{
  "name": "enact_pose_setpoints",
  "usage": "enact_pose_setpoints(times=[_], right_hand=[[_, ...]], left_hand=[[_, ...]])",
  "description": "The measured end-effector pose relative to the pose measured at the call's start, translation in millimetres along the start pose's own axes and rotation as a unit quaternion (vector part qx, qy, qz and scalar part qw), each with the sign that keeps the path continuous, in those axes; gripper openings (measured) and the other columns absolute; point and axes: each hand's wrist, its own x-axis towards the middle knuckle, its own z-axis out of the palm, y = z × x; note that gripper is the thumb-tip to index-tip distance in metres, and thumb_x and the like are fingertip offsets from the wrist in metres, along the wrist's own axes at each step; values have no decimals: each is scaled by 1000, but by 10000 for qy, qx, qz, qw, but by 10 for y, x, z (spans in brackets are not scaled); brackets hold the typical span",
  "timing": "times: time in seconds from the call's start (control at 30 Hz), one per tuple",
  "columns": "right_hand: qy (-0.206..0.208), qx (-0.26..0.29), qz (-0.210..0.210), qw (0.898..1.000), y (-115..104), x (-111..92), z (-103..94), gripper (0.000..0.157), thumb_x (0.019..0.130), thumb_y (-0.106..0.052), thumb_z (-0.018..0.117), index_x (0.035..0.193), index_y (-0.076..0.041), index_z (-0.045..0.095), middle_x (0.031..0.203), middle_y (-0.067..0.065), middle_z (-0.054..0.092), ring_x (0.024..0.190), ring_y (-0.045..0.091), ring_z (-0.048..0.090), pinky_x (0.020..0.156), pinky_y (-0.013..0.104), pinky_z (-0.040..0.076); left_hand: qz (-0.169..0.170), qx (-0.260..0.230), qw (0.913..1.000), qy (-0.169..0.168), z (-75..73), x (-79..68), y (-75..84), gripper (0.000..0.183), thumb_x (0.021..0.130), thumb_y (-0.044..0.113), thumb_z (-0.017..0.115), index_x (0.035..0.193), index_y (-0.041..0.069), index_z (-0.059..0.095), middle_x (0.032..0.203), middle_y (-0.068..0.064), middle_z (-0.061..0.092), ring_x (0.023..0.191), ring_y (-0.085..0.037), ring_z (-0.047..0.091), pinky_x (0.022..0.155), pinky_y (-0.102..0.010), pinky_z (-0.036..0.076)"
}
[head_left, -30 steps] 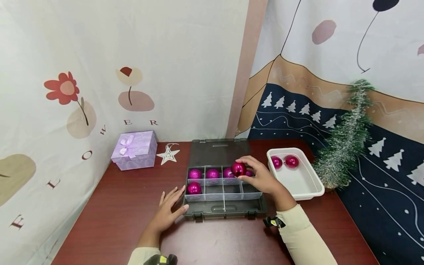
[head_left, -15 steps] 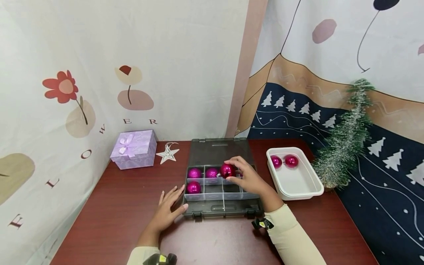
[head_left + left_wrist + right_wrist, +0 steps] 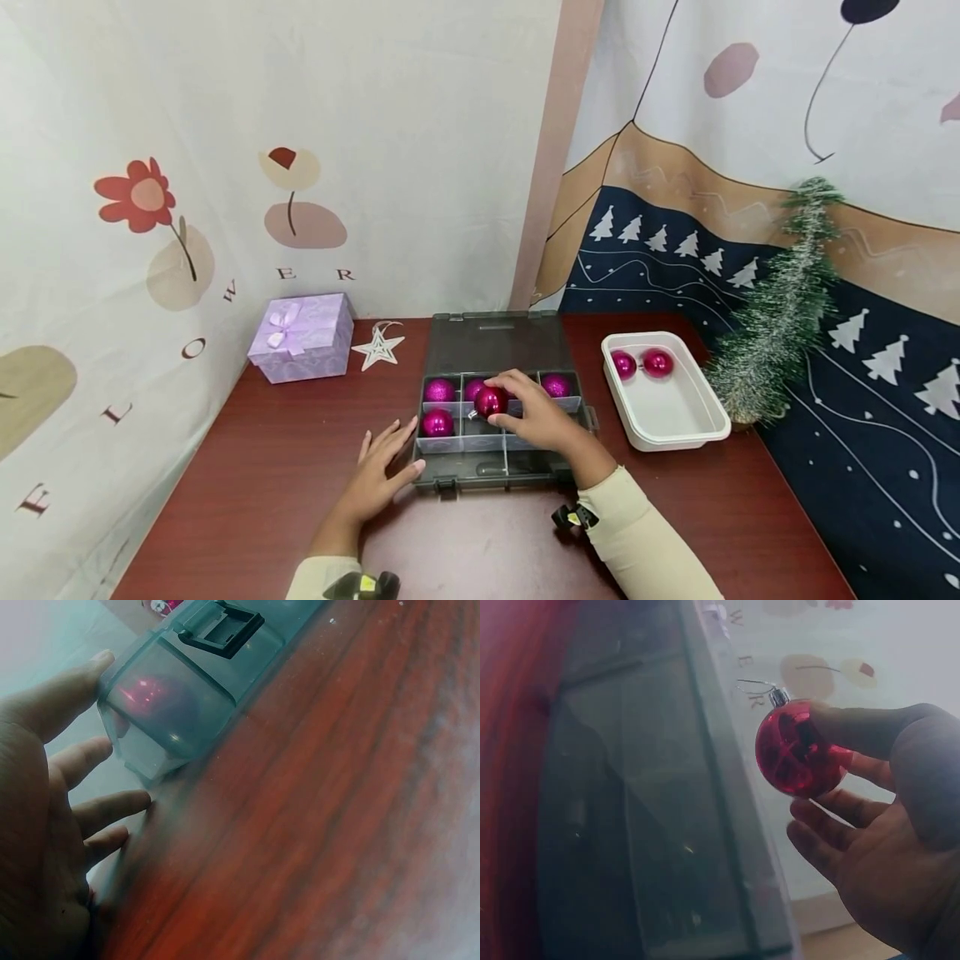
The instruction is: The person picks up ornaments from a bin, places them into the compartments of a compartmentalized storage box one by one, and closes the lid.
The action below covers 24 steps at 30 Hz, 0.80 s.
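A shiny magenta Christmas bauble (image 3: 491,402) is pinched between the thumb and fingers of my right hand (image 3: 538,414), over the middle row of a grey compartment box (image 3: 480,468). In the right wrist view the bauble (image 3: 799,750) shows its silver cap and wire loop. Glittery baubles (image 3: 439,390) sit in the back row, one partly behind my hand. Another shiny bauble (image 3: 438,422) lies in the middle row's left compartment. My left hand (image 3: 378,471) rests with spread fingers at the box's left side; in the left wrist view, its fingertips touch the box wall (image 3: 172,697).
To the right stands a white tray (image 3: 675,417) with two shiny baubles (image 3: 657,363), and a small frosted tree (image 3: 780,325) beyond it. A lilac gift box (image 3: 302,337) and a white star (image 3: 378,345) are at the back left. The box's lid (image 3: 498,343) lies back toward the wall.
My right hand has carried the bauble left and slightly nearer, from over the back row's right side to the middle row. A glittery bauble at back right is uncovered. My left hand stays put.
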Motion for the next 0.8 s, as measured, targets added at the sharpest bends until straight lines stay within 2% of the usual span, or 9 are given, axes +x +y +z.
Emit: enact_pose_setpoints(times=[0.13, 0.27, 0.5, 0.8], right_hand=[[-17, -224, 56, 9997, -25, -11, 78, 50, 97, -13, 84, 144, -11, 67, 144, 12, 64, 140, 35, 57, 113, 62, 54], [-51, -403, 24, 9992, -37, -15, 135, 50, 96, -13, 85, 143, -10, 68, 144, 13, 64, 143, 35, 52, 115, 61, 53], [-160, -694, -165, 9973, -34, -25, 189, 52, 97, -18, 85, 145, -7, 67, 145, 14, 64, 142, 35, 53, 115, 60, 53], [-257, -752, -57, 9968, -44, -37, 215, 53, 99, -15, 82, 147, -4, 65, 149, 16, 63, 146, 38, 50, 117, 62, 51]], left_hand=[[-232, -8, 9996, -161, -45, 15, 92, 70, 97, 34, 77, 161, 14, 55, 161, -17, 60, 153, -54, 45, 124, -85, 5], [-379, 144, 9988, -280, -64, 21, 132, 70, 98, 33, 76, 162, 13, 54, 162, -17, 59, 155, -53, 44, 125, -85, 6], [-397, 106, 9989, -246, -58, 17, 130, 70, 98, 33, 76, 162, 12, 54, 162, -19, 58, 155, -54, 44, 125, -85, 6], [-390, 131, 9988, -271, -46, 29, 102, 70, 99, 33, 75, 162, 13, 54, 163, -18, 58, 156, -52, 44, 126, -84, 5]])
